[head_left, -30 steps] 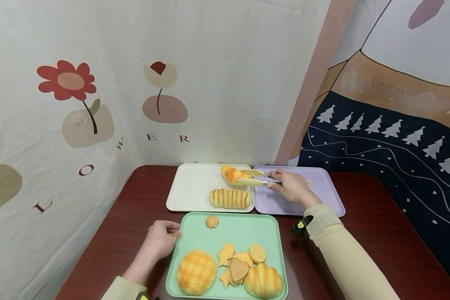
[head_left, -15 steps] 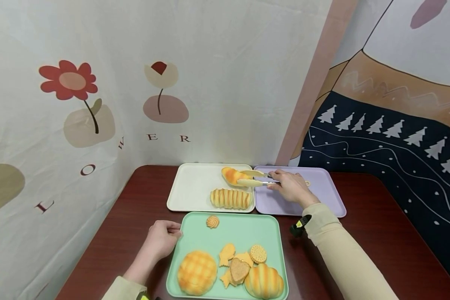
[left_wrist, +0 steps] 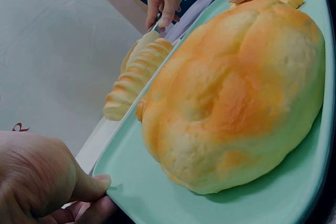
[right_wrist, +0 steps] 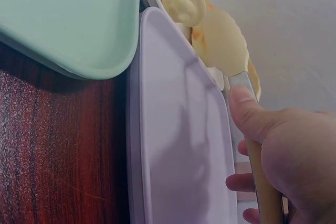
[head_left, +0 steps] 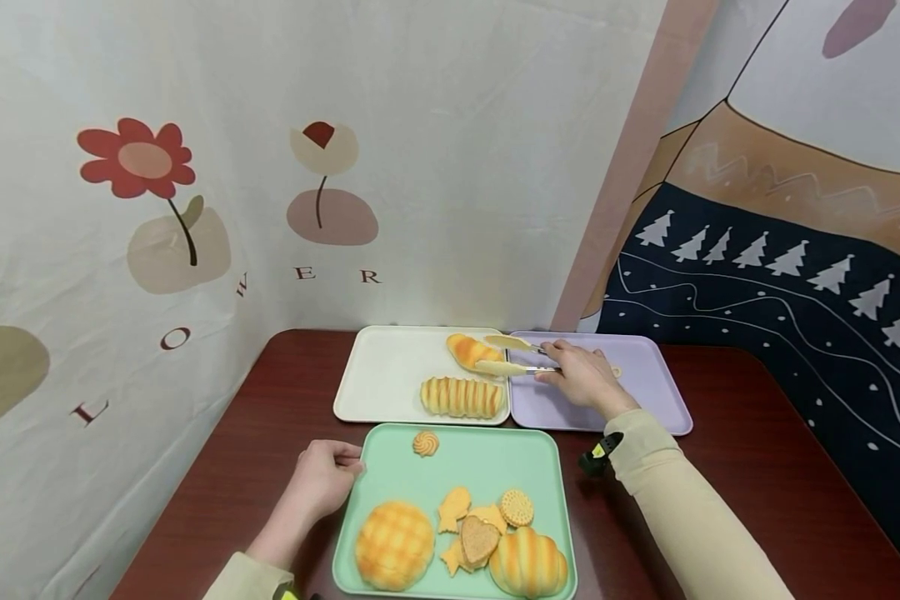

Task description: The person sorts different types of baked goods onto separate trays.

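Observation:
In the head view my right hand (head_left: 583, 375) grips a pair of tongs (head_left: 528, 369) with cream-coloured tips. The tips stand apart at the right end of a smooth orange-yellow bread roll (head_left: 471, 352) on the white tray (head_left: 378, 375). Whether both tips touch the roll, I cannot tell. The right wrist view shows my thumb pressed along the tongs' handle (right_wrist: 258, 177). My left hand (head_left: 322, 477) pinches the left rim of the green tray (head_left: 487, 454); in the left wrist view its thumb (left_wrist: 97, 184) lies over that rim. A ridged bread roll (head_left: 461, 397) lies just in front of the smooth one.
The green tray carries a round bread (head_left: 394, 545), a striped bun (head_left: 528, 562), a swirl cookie (head_left: 425, 443), a heart-shaped cookie (head_left: 478, 540) and several other cookies. A lilac tray (head_left: 648, 392) stands beneath my right hand. Printed cloth (head_left: 450, 167) hangs behind the brown table (head_left: 240, 450).
The tongs' tips have spread slightly apart, and the smooth roll has shifted a little down and to the right. My left hand stays at the green tray's rim.

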### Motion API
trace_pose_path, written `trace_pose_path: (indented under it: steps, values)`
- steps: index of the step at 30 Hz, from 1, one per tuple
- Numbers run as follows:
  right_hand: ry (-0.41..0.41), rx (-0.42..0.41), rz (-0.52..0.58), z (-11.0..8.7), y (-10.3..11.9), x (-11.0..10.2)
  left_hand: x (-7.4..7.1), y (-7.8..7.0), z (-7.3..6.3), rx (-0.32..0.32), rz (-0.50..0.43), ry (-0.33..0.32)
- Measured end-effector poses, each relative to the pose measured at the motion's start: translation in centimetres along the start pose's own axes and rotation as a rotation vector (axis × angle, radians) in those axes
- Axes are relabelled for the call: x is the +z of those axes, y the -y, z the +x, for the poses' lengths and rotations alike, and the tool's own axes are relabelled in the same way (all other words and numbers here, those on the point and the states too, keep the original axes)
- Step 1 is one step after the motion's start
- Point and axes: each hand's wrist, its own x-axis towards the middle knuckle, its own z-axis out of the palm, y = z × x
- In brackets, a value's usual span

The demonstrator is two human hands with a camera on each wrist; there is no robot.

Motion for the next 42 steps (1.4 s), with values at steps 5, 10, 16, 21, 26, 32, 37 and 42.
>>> trace_pose_path:
  steps: [5,10,16,21,26,32,37,42]
  values:
    - [0.000,0.015,0.023,-0.2,0.0,-0.3,-0.1,-0.1,0.0,0.002,-0.001,0.004]
    - [-0.018,0.013,0.033,-0.6,-0.1,-0.7,0.0,0.0,0.0,-0.001,0.000,0.004]
    - [-0.027,0.016,0.038,-1.1,0.0,-1.3,0.0,0.0,0.1,0.000,0.002,0.004]
    - [-0.055,0.002,0.040,-2.2,0.0,-2.0,0.0,0.0,0.0,-0.001,-0.001,0.009]
    - [-0.090,-0.020,0.035,-3.7,0.5,-3.1,-0.1,-0.1,0.1,0.000,0.000,0.016]
    - [-0.142,-0.060,0.019,-5.6,0.9,-4.7,-0.2,0.0,0.1,0.007,0.004,0.015]
    - [-0.173,-0.091,0.038,-7.1,1.2,-5.6,-0.1,0.1,0.2,0.018,0.004,0.007]
    - [-0.178,-0.102,0.077,-8.7,1.6,-6.4,-0.1,0.0,0.1,0.019,0.004,0.008]
